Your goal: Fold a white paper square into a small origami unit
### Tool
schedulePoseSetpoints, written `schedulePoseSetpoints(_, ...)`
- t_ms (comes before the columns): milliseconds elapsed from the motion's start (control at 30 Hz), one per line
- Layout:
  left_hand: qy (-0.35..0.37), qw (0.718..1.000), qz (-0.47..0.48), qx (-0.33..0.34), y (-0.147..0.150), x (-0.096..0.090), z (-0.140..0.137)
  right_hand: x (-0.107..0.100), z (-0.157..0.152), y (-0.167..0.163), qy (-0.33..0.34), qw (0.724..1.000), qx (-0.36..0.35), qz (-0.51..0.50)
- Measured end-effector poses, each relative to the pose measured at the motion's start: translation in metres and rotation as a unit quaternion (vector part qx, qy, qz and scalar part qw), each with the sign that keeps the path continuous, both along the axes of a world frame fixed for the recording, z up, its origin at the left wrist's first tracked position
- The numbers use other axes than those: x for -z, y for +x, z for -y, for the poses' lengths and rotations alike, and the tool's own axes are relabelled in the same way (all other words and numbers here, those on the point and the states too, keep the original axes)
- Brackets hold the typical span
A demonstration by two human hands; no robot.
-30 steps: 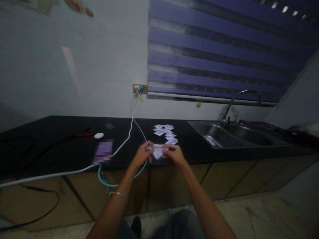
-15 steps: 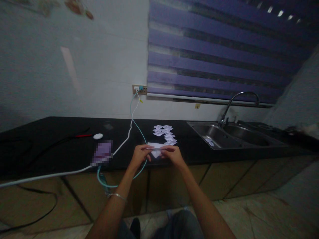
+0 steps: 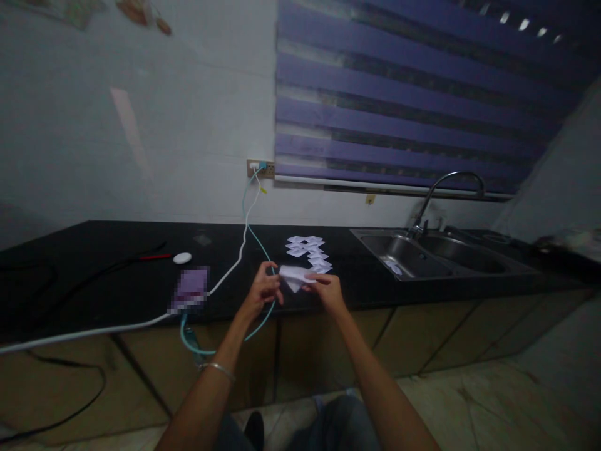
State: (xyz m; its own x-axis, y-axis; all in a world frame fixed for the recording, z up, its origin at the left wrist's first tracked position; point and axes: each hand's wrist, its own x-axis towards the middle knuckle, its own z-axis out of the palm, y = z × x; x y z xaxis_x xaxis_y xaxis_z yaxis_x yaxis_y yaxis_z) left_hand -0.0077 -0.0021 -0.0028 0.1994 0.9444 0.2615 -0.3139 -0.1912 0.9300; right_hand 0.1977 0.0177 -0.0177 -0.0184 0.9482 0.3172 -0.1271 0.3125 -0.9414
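Note:
A partly folded sheet of white paper point(image 3: 293, 274) is held over the front of the black countertop, its lower end coming to a point. My right hand point(image 3: 327, 290) pinches its right edge between thumb and fingers. Just left of the paper, my left hand point(image 3: 263, 290) has its fingers apart and curved, seemingly off the sheet. Beyond my hands lie several folded white paper pieces point(image 3: 305, 248), set out in a bent row on the counter.
A sink point(image 3: 422, 254) with a tap point(image 3: 425, 207) is set into the counter point(image 3: 141, 285) at right. White point(image 3: 241, 250) and teal point(image 3: 260, 238) cables run from the wall socket point(image 3: 261, 168). At left lie a white round object point(image 3: 182, 258), a red stick-like item point(image 3: 156, 257) and a blurred purple item point(image 3: 191, 287).
My left hand has let go of the paper's left side and opened a little to the left. My right hand keeps its pinch, and the sheet has tilted slightly.

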Motion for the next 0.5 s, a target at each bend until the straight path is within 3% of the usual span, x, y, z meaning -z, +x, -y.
schedulePoseSetpoints(100,-0.003,1.0,-0.016,-0.008,0.004,-0.005,0.0,0.001,-0.001,0.0,0.025,0.999,0.007,0.02)
schedulePoseSetpoints(300,0.02,0.981,-0.192,0.015,0.015,-0.019,0.004,0.0,0.0,-0.001,0.052,0.996,0.009,0.065)
schedulePoseSetpoints(500,0.032,0.969,-0.24,-0.041,0.014,-0.012,0.0,0.0,-0.003,0.001,0.053,0.997,-0.028,0.049)
